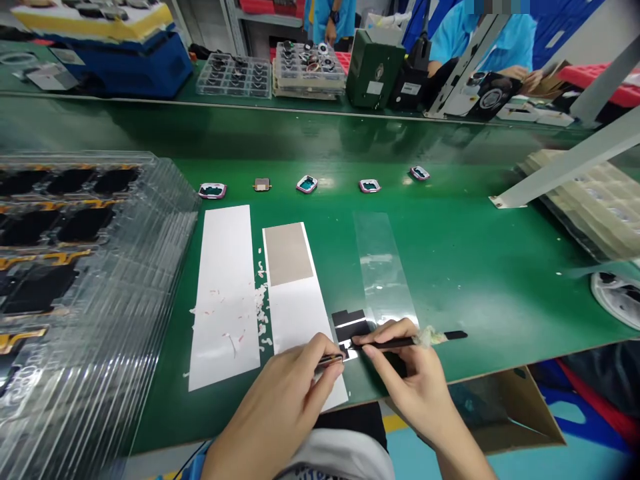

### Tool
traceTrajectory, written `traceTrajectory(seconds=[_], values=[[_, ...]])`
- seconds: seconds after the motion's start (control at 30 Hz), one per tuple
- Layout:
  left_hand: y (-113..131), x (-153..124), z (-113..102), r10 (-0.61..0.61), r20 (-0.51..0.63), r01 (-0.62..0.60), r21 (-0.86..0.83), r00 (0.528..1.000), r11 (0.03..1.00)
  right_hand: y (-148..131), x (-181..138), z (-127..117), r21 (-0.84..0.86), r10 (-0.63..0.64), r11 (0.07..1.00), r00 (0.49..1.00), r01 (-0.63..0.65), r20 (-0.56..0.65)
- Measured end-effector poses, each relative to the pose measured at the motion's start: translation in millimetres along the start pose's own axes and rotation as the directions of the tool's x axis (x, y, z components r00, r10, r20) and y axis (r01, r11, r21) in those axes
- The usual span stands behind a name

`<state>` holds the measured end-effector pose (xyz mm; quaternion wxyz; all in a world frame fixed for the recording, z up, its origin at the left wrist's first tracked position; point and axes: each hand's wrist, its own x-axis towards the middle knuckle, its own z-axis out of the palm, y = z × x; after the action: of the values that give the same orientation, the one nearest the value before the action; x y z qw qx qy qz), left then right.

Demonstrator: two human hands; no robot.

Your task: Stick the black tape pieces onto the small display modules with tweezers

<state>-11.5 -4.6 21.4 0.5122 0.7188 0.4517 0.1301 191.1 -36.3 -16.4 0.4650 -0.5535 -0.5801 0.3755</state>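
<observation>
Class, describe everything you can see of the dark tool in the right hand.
The dark tool is long and slim, with pale, crumpled-looking wrapping near its bare right end. It runs almost level across the picture, held between the thumb and fingers of the right hand, its other end pointing toward the left hand. Its material and exact tip are unclear.

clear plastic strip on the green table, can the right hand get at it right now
Likely yes: the right hand is beside the clear plastic strip, nothing visibly between, though it holds a dark tool.
</observation>
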Motion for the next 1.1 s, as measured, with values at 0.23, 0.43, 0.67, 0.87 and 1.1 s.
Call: traceTrajectory(seconds=[0.23,0.43,0.67,0.87,1.1], values=[[-0.5,0.6,1.6,0.002,-0.002,-0.002,0.057,1.0,0.998,0.6,-1.4,-0.7,0.021,0.0,1.0,1.0,0.0,0.005],[0.7,-4.3,0.3,0.023,0.012,-0.024,0.095,1.0,0.995,-1.1,0.5,-0.2,0.03,0.013,0.999,1.0,-0.013,-0.004],[-0.7,-4.7,-0.9,0.012,0.013,-0.013,0.087,1.0,0.996,-0.3,1.0,-0.6,0.054,0.044,0.998,0.999,-0.043,-0.008],[-4.4,-3.7,1.1,-0.026,0.017,0.024,0.068,1.0,0.997,0.1,1.6,-0.2,0.029,0.035,0.999,0.999,-0.034,-0.016],[-2.2,3.2,3.6,-0.046,-0.057,0.05,0.079,0.997,0.996,-0.1,1.8,2.1,0.1,0.059,0.994,0.995,-0.051,-0.081]])
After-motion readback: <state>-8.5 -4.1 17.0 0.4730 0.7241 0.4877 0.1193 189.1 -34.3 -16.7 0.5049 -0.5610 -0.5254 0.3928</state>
